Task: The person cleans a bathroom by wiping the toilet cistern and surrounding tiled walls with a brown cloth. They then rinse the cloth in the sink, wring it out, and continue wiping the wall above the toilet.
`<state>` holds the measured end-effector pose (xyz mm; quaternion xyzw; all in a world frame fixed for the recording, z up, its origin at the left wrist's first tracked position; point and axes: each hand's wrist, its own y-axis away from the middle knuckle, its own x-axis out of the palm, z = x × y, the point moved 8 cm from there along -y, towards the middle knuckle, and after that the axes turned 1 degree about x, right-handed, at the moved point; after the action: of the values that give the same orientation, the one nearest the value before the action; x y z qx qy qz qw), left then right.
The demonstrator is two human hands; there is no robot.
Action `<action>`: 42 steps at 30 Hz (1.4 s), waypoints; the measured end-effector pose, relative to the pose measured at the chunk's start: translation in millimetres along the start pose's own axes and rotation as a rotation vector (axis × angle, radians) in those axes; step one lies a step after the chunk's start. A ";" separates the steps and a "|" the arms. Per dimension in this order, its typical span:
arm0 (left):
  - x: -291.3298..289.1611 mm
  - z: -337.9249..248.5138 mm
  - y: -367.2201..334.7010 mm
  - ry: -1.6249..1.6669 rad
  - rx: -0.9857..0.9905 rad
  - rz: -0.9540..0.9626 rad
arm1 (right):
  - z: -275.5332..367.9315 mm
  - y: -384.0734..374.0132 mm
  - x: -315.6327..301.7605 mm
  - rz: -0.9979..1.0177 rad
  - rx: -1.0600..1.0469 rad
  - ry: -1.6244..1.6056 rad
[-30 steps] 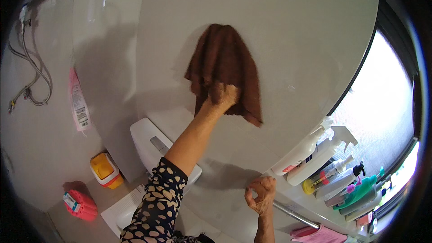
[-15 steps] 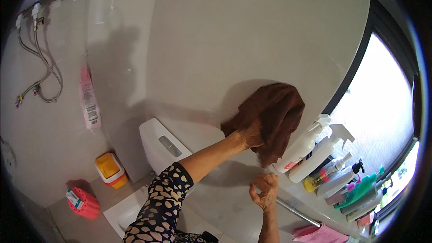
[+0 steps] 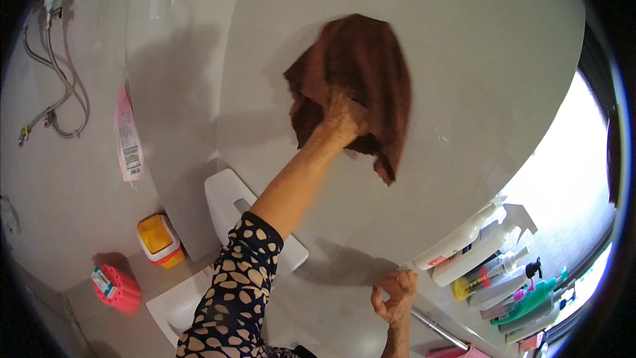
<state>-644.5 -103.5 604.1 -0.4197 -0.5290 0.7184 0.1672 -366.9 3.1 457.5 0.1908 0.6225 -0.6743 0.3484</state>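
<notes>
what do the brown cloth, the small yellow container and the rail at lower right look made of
Brown cloth: soft, matte fabric, possibly microfibre; it folds and drapes loosely.
Yellow container: probably moulded plastic, smooth, with flat colour and rounded corners.
Rail: likely polished metal, judging by its silvery sheen; exact metal unclear.

A pale ledge (image 3: 457, 311) below the bright window runs along your right, its row of bottles leaning toward the glass in the curved view. Nearest you stand a white bottle (image 3: 457, 240) and a white spray bottle (image 3: 476, 253), then a clear bottle (image 3: 487, 276) with yellow in its base, followed by a green bottle (image 3: 530, 305) among other pump bottles. Down to your left, the tiled floor (image 3: 86, 318) carries a yellow-and-white bin (image 3: 159, 242) beside the wall and a pinkish-red basket (image 3: 119, 292), with a white squat toilet (image 3: 182, 311) set in nearby.
</notes>
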 end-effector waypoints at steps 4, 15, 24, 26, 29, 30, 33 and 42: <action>12.6 57.5 45.8 -0.004 -0.280 0.058 | 3.8 -5.3 0.5 0.008 -0.009 -0.009; -24.8 -38.9 70.8 0.450 -0.454 -0.147 | 4.7 -5.7 -2.1 0.035 -0.032 -0.033; -32.2 -138.7 75.2 0.598 -0.151 -0.272 | 0.6 -3.3 -3.8 0.054 -0.038 -0.048; 34.7 -117.7 91.0 1.475 -0.385 -0.133 | 4.7 -5.5 -1.1 0.048 -0.048 -0.079; -8.2 -99.9 63.2 0.810 -0.278 0.012 | 3.1 -5.8 -2.5 0.099 -0.048 -0.068; -32.0 -95.3 52.9 0.455 -0.142 -0.026 | 5.0 -7.3 -1.7 0.106 -0.043 -0.074; -17.7 -82.3 52.4 0.243 -0.011 -0.034 | 3.4 -6.2 -1.6 0.114 -0.016 -0.067; 40.6 32.8 116.4 0.018 -0.329 0.096 | 2.8 -6.7 -3.7 0.093 -0.016 -0.053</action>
<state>-670.4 -140.8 485.0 -0.4725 -0.6175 0.6254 0.0662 -368.6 1.2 465.2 0.1986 0.6090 -0.6572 0.3973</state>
